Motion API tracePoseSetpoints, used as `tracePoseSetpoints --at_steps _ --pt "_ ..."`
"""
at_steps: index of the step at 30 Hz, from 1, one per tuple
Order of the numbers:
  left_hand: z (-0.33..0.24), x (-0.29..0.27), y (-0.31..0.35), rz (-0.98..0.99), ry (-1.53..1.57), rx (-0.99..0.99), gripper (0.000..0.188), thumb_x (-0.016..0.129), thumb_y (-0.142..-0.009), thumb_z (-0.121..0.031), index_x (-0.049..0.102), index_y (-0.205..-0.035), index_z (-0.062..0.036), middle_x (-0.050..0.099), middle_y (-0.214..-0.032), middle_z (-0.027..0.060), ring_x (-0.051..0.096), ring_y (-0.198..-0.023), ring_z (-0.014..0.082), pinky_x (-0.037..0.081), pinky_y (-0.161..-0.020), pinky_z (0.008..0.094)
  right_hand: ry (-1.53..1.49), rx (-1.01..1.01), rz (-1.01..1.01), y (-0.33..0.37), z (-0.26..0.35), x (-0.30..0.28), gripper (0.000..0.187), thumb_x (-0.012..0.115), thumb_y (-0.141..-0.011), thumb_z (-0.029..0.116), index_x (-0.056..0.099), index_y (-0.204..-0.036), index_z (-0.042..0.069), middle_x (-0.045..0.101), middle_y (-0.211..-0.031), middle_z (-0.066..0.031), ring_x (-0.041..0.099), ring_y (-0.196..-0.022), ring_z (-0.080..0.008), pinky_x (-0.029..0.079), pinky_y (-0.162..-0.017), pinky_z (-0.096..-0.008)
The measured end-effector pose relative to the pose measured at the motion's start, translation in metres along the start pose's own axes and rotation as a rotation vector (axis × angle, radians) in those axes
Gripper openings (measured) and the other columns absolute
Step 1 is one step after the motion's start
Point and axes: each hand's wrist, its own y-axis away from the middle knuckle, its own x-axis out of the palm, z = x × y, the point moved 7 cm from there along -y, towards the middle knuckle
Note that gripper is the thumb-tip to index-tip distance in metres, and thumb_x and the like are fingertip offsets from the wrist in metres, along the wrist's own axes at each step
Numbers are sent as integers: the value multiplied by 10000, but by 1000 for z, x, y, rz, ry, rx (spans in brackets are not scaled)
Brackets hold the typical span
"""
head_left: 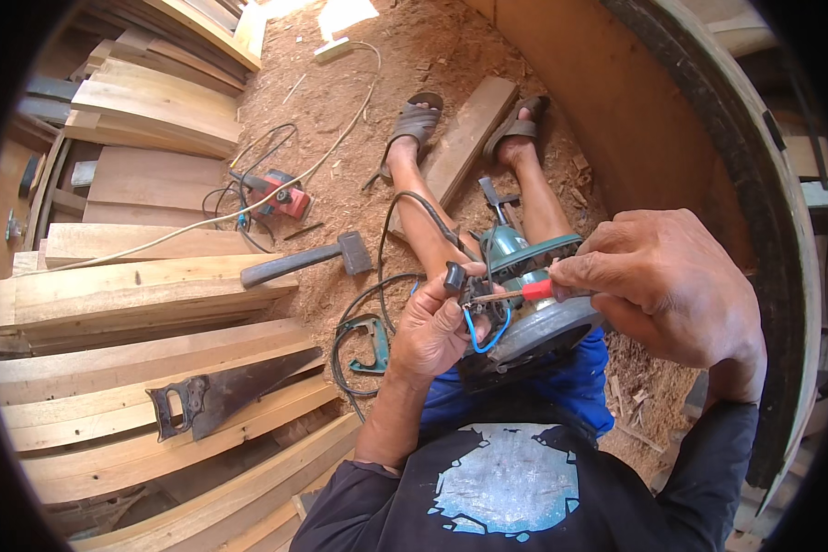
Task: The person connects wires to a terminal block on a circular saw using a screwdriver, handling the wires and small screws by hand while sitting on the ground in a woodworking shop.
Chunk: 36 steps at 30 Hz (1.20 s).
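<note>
A green and grey power tool (547,336), which looks like a circular saw with its housing opened, rests on my lap. My left hand (423,333) is closed on its small black switch (454,277), pinched between thumb and fingers. From the switch area loops a blue wire (484,348). My right hand (681,283) grips a screwdriver (537,290) by its red handle. The screwdriver's shaft points left to the switch, and its tip is at or very near the wire end. Contact with a screw is too small to make out.
A green handle cover (380,345) lies on the sawdust beside a black cord. Left of me are stacked planks (138,285) bearing a hammer (304,262) and a handsaw (221,396). A red power tool (285,195) lies farther off. A curved wooden panel (653,120) rises at right.
</note>
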Motion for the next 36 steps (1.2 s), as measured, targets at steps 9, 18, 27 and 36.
tracePoseSetpoints --at_steps 9,18,27,36 --pt "4 -4 0 0 -43 -27 543 682 -973 -272 510 -1408 5 677 -1212 186 648 -780 181 542 -679 286 51 -80 -13 -2 9 -2 294 776 -713 79 719 -1001 70 738 -905 -116 681 -759 -317 520 -613 -408" --pt "0 1 1 5 -160 -8 542 684 -974 -259 503 -1404 16 672 -1231 185 684 -862 197 575 -758 329 222 81 61 -7 4 2 242 771 -762 184 576 -828 56 617 -718 -98 641 -683 -313 472 -556 -432" --pt "-10 0 2 -95 -222 76 518 608 -1017 -249 470 -1405 65 639 -1263 260 717 -950 241 603 -848 343 220 -6 5 -3 10 14 203 747 -811 199 602 -848 62 584 -767 -106 599 -706 -322 460 -591 -433" --pt "-8 -13 7 -142 -232 96 556 553 -1045 -292 422 -1439 78 631 -1268 277 717 -989 246 615 -833 323 98 157 111 -9 7 20 189 740 -834 180 612 -866 45 608 -800 -152 618 -752 -374 465 -633 -476"
